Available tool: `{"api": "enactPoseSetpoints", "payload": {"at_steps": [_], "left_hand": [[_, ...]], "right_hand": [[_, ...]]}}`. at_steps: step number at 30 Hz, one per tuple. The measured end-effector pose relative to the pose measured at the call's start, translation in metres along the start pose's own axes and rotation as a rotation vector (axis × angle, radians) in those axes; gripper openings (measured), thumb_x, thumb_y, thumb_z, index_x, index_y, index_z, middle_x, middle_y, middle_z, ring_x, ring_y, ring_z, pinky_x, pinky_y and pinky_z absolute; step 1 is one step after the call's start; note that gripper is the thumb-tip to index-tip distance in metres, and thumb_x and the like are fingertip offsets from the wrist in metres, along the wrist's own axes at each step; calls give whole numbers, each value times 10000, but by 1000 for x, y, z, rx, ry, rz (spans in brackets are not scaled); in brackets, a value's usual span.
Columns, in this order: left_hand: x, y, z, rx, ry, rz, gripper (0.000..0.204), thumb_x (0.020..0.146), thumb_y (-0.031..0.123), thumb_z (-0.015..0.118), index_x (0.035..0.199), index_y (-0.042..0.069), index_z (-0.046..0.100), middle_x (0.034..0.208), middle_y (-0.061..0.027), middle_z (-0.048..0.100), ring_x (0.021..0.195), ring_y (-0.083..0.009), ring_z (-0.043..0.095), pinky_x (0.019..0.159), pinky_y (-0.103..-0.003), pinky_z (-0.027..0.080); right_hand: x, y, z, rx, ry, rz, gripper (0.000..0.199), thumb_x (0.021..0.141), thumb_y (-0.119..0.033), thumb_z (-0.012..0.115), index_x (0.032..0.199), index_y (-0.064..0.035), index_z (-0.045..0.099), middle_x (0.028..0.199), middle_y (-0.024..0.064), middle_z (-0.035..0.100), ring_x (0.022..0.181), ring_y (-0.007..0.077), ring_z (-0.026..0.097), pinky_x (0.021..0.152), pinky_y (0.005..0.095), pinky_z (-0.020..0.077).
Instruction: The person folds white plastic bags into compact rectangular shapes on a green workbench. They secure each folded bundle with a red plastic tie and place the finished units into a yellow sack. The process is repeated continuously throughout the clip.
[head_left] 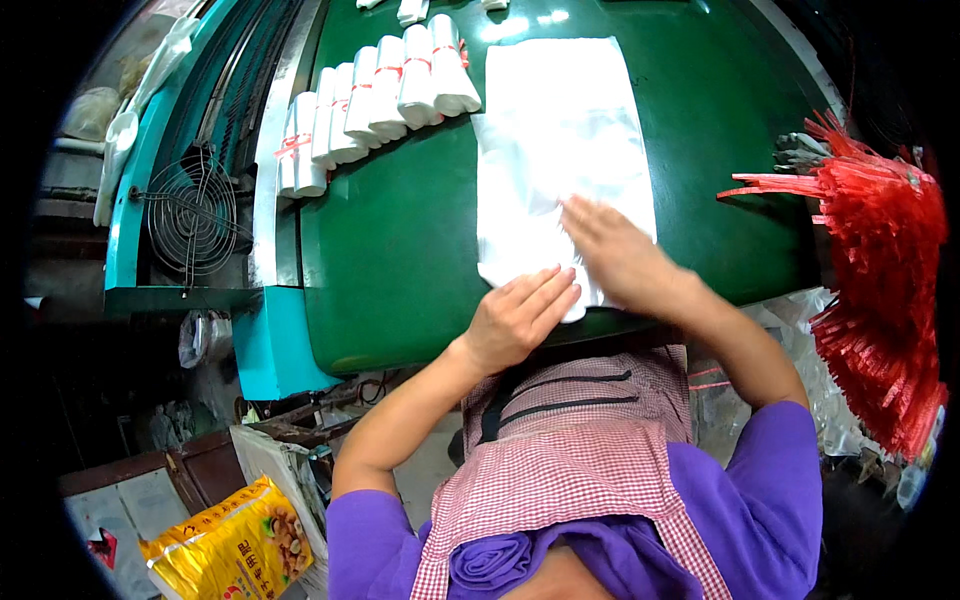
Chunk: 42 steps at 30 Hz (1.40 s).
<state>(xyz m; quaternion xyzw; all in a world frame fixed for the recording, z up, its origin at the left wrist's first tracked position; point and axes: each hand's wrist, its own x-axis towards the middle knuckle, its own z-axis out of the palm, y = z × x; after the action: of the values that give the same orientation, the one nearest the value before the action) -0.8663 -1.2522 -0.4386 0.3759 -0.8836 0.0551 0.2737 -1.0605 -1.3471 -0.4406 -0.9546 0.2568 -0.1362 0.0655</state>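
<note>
Head view looked down on a dark green counter (400, 240) whose near edge curved just above the person's red-checked apron (570, 450) and purple sleeves. On the counter, in front of the person, lay a flat stack of white plastic bags (560, 130), thin and slightly glossy, rectangular at its far end and creased and rumpled toward its near end, which reached almost to the counter's edge. Off the right end of the counter hung a thick bundle of red plastic ties (885, 270), fanned out with loose ends pointing left over the green surface. At the far left of the counter sat a row of folded white bag bundles (375, 100), each bound with a red band, leaning against one another in a line that ran from the left edge up toward the top. Left of the counter, a round wire fan guard (190, 215) was set in a teal machine frame. On the floor at the lower left lay a yellow printed package (225, 550) with a food picture on it.

The right hand (615, 250) lay open and flat, fingers spread narrowly, pressing on the near part of the stack. The left hand (520, 315) rested just beside it with fingers together and extended, touching the stack's near edge; neither hand gripped anything.
</note>
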Motion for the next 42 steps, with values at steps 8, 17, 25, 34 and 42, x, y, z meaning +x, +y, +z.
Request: {"api": "enactPoseSetpoints", "payload": {"at_steps": [8, 17, 25, 34, 42], "left_hand": [[38, -46, 5, -343, -91, -490, 146, 843, 141, 619, 926, 22, 633, 880, -185, 635, 727, -315, 635, 639, -397, 505], [21, -4, -7, 243, -181, -166, 205, 762, 119, 592, 931, 4, 578, 962, -119, 589, 924, -253, 593, 816, -347, 491], [14, -34, -19, -311, -315, -398, 276, 722, -6, 635, 990, 49, 599, 1227, -107, 595, 1142, -267, 564, 923, -430, 466], [-5, -21, -57, -336, -577, -138, 319, 680, 100, 668, 991, 137, 611, 1216, -119, 542, 1164, -354, 492, 1038, -515, 318], [67, -27, -75, -34, -346, 34, 187, 694, 80, 659, 873, 76, 603, 1229, -105, 561, 1217, -327, 477, 1018, -468, 336]], "right_hand": [[1, -21, -32, 242, -37, 72, 669, 861, -382, 616, 1293, 93, 430, 1359, 262, 437, 1262, 395, 430, 1069, 426, 340], [-26, -33, -25, 293, 156, -98, 567, 787, -201, 685, 1270, 17, 482, 1356, 240, 426, 1304, 399, 375, 1066, 470, 335], [-54, -36, -12, 2075, 374, 603, 566, 938, -254, 581, 1355, 53, 352, 1271, 167, 531, 1121, 242, 576, 906, 368, 506], [-52, -14, -21, 867, 52, -18, 422, 820, 25, 569, 1233, -61, 586, 1376, 155, 492, 1274, 273, 475, 1068, 395, 367], [-23, 27, -30, 233, -148, -397, 451, 842, -37, 513, 1292, -75, 515, 1430, 115, 427, 1346, 257, 381, 1130, 423, 285]]}}
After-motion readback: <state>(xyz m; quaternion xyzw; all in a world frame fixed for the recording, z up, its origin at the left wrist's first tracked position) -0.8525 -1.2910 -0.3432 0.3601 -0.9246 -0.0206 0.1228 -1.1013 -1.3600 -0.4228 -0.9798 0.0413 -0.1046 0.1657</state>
